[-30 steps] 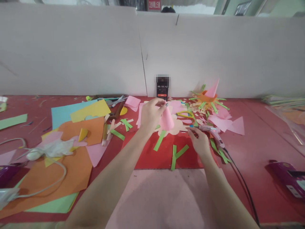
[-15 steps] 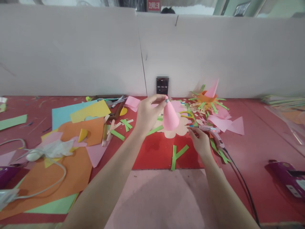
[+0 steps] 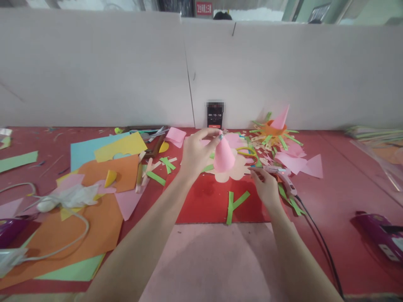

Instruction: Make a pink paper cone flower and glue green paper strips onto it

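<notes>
My left hand (image 3: 195, 154) pinches a pink paper cone (image 3: 224, 157) by its tip, wide end down. Behind and below the cone lies a pale flower-shaped paper (image 3: 237, 170), overlapping a red sheet (image 3: 201, 203). My right hand (image 3: 266, 186) is beside the nozzle of a pink hot glue gun (image 3: 288, 180). Its thumb and fingertips are drawn together; whatever may be between them is too small to make out. Yellow-handled scissors (image 3: 251, 152) lie just behind the flower paper. Two green paper strips (image 3: 232, 207) form a Y on the red sheet.
A finished-looking orange piece with green strips and a pink cone (image 3: 277, 128) stands at the back right. Orange sheets (image 3: 103, 222), a white cable (image 3: 86, 228) and paper scraps cover the left. A phone timer (image 3: 215, 115) leans on the white partition. A purple device (image 3: 380, 235) sits right.
The cone and my left hand have dropped very slightly and the cone has shifted a touch left. My right hand stays by the glue gun nozzle.
</notes>
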Tool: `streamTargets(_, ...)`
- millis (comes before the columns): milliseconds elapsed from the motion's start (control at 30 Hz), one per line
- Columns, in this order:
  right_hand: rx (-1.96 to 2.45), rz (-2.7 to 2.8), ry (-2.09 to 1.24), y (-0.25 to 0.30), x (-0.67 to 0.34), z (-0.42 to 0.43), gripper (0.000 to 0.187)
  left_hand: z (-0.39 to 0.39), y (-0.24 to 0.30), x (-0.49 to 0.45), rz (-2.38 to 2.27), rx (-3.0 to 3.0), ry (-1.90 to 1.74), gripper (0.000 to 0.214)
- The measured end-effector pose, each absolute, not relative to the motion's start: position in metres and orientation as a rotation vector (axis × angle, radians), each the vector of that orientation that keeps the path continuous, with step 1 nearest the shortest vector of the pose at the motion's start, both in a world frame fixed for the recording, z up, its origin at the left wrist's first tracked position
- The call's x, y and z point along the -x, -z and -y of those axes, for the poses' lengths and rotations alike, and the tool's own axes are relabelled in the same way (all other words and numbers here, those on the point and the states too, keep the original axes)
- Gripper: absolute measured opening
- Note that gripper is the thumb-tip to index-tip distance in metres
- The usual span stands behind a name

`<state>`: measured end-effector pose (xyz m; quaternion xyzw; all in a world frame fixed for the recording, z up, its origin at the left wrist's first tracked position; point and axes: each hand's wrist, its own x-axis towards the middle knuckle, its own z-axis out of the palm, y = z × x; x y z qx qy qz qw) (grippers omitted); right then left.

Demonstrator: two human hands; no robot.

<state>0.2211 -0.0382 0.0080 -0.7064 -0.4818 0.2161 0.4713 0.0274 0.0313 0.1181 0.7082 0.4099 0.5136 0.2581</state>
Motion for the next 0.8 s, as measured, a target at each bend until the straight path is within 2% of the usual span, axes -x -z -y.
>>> streamTargets(300, 1.718, 1.184, -0.443, -0.008, -0.225, 0.038, 0.033, -0.027, -0.076, -0.028, -1.229, -2.001, -1.186, 0.012)
streamTargets(533, 1.925, 0.924, 0.061, -0.004, -0.272, 0.043, 0.029, -0.032, -0.071, -0.027, -1.241, -2.057, -1.195, 0.013)
streamTargets(633, 2.208, 0.874, 0.118, 0.002, -0.287, 0.046, 0.035, -0.035, -0.067, -0.027, -1.221, -2.072, -1.225, 0.014)
streamTargets(800, 2.565, 0.811, -0.031, 0.009, -0.288, 0.047, 0.053, -0.039, -0.064, -0.028, -1.208, -2.07, -1.281, 0.013)
